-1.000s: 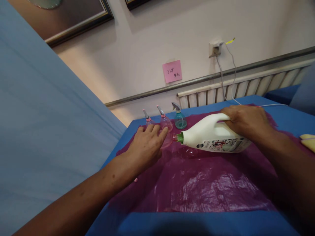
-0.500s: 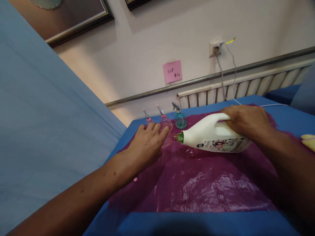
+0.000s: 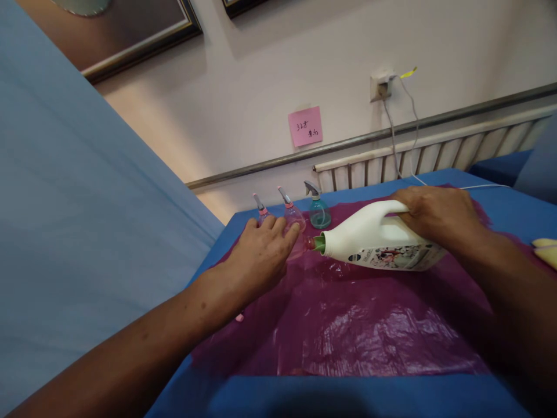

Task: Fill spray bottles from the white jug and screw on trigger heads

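Note:
My right hand (image 3: 435, 212) is wrapped round the handle of a white detergent jug (image 3: 369, 238), tipped on its side with its mouth pointing left. The jug's green spout (image 3: 319, 242) meets the neck of a clear pink bottle (image 3: 297, 248), tilted toward it. Fingers of my left hand (image 3: 263, 252) are closed round this bottle and hide most of its body. Just behind stand two pink spray bottles (image 3: 294, 216) with grey and pink triggers, one partly covered by my fingers. A teal spray bottle (image 3: 320, 215) stands to their right.
A shiny purple plastic sheet (image 3: 369, 325) covers much of the blue table (image 3: 348, 397). A small pink piece (image 3: 239, 317) shows beside my left forearm. A yellow item (image 3: 546, 252) lies at the right edge. Blue curtain (image 3: 87, 203) hangs left; a white cable (image 3: 395, 142) runs down the wall.
Almost nothing differs. Both hands, the jug and the pink bottle keep their places.

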Tool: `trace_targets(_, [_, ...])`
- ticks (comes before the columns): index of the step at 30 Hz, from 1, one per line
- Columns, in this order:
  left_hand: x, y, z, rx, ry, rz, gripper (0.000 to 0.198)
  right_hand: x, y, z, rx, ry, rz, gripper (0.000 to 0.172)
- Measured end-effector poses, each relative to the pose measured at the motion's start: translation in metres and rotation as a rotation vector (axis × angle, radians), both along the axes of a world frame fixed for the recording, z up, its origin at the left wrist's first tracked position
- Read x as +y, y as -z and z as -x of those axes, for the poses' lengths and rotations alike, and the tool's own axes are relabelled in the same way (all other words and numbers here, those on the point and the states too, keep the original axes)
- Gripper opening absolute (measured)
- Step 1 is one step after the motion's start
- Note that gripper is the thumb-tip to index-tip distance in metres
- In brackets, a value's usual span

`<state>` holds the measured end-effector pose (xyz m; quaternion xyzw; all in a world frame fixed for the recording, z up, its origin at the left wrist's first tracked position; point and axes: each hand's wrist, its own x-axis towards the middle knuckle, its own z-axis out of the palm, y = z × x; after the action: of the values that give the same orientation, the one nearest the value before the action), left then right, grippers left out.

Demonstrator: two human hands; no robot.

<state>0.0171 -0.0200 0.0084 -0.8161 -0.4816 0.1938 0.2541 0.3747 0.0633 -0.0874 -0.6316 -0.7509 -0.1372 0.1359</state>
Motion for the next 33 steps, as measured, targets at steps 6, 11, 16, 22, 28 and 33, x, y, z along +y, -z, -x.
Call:
trace_targets(6, [0.0015,0.0001,0.0006,0.006,0.021,-0.010,0.077,-0.0006,0.0003,0.0006,0.003,0.009,-0.001,0.029])
trace_targets(11, [0.0020,-0.0018,-0.0010,0.001,0.024,-0.003,0.077,-0.0019,-0.0026,0.0013,0.013,0.009,0.018,0.028])
trace_targets(16, [0.0018,-0.0033,-0.0022,0.011,0.034,-0.008,0.074,-0.0015,-0.0039,0.0010,0.012,0.015,0.040,0.031])
trace_targets(22, [0.0028,-0.0031,-0.0007,0.014,0.082,-0.021,0.071,0.0001,-0.0035,0.0011,0.001,0.035,0.047,0.033])
trace_targets(28, [0.0054,-0.0033,-0.0002,0.011,0.115,-0.045,0.073,0.0003,-0.0018,-0.0002,0.012,0.029,0.037,0.032])
trace_targets(33, [0.0066,-0.0036,-0.0006,0.022,0.132,-0.056,0.072,0.0014,-0.0003,-0.0013,0.027,0.022,0.022,0.031])
